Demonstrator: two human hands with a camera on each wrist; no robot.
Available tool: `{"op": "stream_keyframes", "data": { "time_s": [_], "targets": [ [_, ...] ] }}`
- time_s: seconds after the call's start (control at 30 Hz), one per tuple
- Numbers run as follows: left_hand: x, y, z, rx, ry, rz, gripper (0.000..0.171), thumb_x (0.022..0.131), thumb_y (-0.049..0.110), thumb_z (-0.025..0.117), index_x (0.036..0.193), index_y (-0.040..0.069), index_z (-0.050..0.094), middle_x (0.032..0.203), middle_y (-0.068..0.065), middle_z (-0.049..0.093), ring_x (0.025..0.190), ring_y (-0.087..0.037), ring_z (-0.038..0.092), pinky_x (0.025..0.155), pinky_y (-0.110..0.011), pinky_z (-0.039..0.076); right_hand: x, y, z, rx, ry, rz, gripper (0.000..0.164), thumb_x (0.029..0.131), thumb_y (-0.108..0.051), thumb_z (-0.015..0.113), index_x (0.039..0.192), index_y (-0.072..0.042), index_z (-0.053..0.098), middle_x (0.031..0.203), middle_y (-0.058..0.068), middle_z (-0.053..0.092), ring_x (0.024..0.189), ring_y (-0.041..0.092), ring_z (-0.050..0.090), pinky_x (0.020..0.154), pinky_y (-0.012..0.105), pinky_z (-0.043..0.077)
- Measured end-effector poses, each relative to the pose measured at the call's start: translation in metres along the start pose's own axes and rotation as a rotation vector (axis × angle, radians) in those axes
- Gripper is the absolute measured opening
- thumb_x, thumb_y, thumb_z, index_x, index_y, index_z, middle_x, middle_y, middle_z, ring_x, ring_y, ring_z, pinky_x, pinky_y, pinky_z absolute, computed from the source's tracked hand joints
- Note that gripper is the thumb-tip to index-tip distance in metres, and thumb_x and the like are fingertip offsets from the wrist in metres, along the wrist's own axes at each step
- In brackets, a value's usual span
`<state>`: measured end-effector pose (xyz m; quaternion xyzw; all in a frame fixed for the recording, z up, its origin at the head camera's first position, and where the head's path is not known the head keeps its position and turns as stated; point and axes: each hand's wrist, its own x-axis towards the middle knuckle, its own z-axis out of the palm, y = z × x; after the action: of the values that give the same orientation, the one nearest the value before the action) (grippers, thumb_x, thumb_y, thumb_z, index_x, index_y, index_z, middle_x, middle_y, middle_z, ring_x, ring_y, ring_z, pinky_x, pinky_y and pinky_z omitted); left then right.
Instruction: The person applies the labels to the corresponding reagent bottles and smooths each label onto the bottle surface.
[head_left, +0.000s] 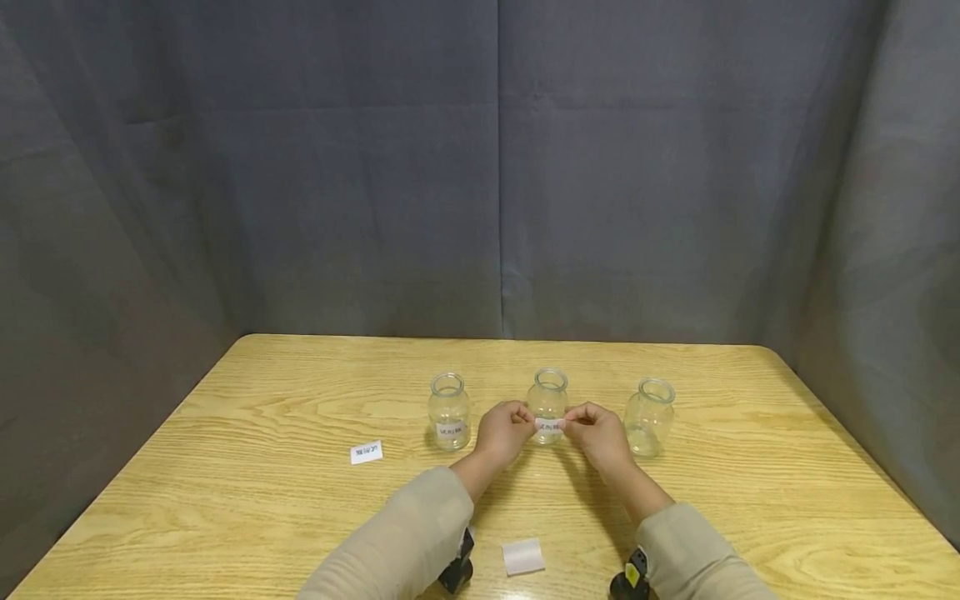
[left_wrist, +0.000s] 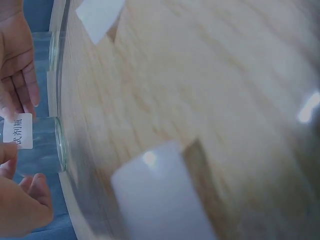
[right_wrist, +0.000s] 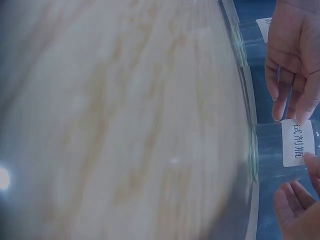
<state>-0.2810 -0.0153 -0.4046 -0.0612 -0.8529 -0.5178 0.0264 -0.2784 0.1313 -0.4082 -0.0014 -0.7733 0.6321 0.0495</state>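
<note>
A small white label (head_left: 549, 426) with dark handwritten characters lies against the front of the middle glass jar (head_left: 551, 392). My left hand (head_left: 504, 433) pinches the label's left end between thumb and forefinger. At the other end, my right hand (head_left: 600, 437) pinches it the same way. Both thumbs touch the label's edges in the wrist views, where the label (right_wrist: 298, 143) looks flat along the glass (right_wrist: 270, 150). To the left stands another glass jar (head_left: 449, 408) that bears a similar label (head_left: 452, 430). A third jar (head_left: 649, 417), without a visible label, stands just right of my right hand.
Another written label (head_left: 366, 452) lies on the wooden table (head_left: 247, 500) at the left. A blank whitish piece of paper (head_left: 523, 557) lies near the front, between my forearms. Grey curtains (head_left: 375, 208) enclose the table's back and sides.
</note>
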Motion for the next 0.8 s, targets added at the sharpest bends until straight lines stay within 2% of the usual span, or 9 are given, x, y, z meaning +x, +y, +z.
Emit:
{"op": "stream_keyframes", "data": {
  "time_s": [0.07, 0.2, 0.43, 0.57, 0.7, 0.8],
  "targets": [
    [0.0, -0.0001, 0.0004, -0.006, 0.012, 0.0, 0.01, 0.077, 0.009, 0.063, 0.07, 0.006, 0.057, 0.114, -0.009, 0.054, 0.081, -0.019, 0.055, 0.057, -0.021, 0.043, 0.0003, 0.0003, 0.0004, -0.013, 0.004, 0.003, 0.004, 0.077, 0.001, 0.06, 0.076, 0.003, 0.057, 0.108, 0.025, 0.052, 0.096, 0.03, 0.051, 0.067, 0.02, 0.045],
    [-0.0005, 0.0005, 0.0006, -0.009, 0.033, 0.002, 0.01, 0.077, 0.008, 0.063, 0.068, 0.007, 0.058, 0.112, -0.009, 0.055, 0.077, -0.015, 0.055, 0.056, -0.02, 0.043, 0.0003, 0.0004, 0.001, -0.049, 0.006, 0.0, 0.013, 0.077, 0.001, 0.06, 0.084, 0.011, 0.055, 0.109, 0.024, 0.052, 0.096, 0.031, 0.051, 0.068, 0.02, 0.046],
    [-0.0007, 0.0007, -0.0002, -0.012, 0.039, 0.008, 0.009, 0.076, 0.008, 0.064, 0.069, 0.006, 0.058, 0.11, -0.009, 0.056, 0.072, -0.013, 0.054, 0.054, -0.019, 0.042, 0.0007, -0.0015, 0.0006, -0.066, 0.01, 0.017, 0.014, 0.076, 0.0, 0.062, 0.084, 0.008, 0.054, 0.103, 0.02, 0.055, 0.09, 0.027, 0.053, 0.07, 0.025, 0.047],
    [-0.0004, 0.0012, -0.0016, -0.019, 0.04, 0.014, 0.013, 0.074, 0.007, 0.066, 0.071, 0.005, 0.054, 0.105, -0.01, 0.058, 0.082, -0.02, 0.055, 0.059, -0.023, 0.045, 0.0012, -0.0054, -0.0019, -0.067, -0.03, 0.011, 0.029, 0.074, 0.002, 0.063, 0.099, 0.007, 0.049, 0.101, 0.02, 0.053, 0.088, 0.027, 0.054, 0.073, 0.028, 0.048],
    [0.0007, 0.002, -0.0035, -0.048, 0.017, -0.01, 0.024, 0.071, 0.009, 0.07, 0.079, 0.004, 0.048, 0.1, -0.009, 0.056, 0.091, -0.026, 0.052, 0.068, -0.029, 0.046, 0.0029, -0.0091, -0.0061, -0.122, -0.099, -0.015, 0.047, 0.074, -0.002, 0.065, 0.115, 0.005, 0.044, 0.103, 0.022, 0.051, 0.092, 0.03, 0.052, 0.074, 0.031, 0.047],
    [0.0033, 0.0011, -0.0047, -0.07, -0.009, -0.027, 0.037, 0.069, 0.013, 0.071, 0.096, 0.002, 0.048, 0.098, -0.007, 0.053, 0.092, -0.024, 0.05, 0.073, -0.03, 0.046, 0.0062, -0.0091, -0.0082, -0.157, -0.149, -0.033, 0.05, 0.075, -0.006, 0.065, 0.118, 0.005, 0.044, 0.105, 0.023, 0.051, 0.096, 0.032, 0.05, 0.076, 0.034, 0.046]
  ]
}}
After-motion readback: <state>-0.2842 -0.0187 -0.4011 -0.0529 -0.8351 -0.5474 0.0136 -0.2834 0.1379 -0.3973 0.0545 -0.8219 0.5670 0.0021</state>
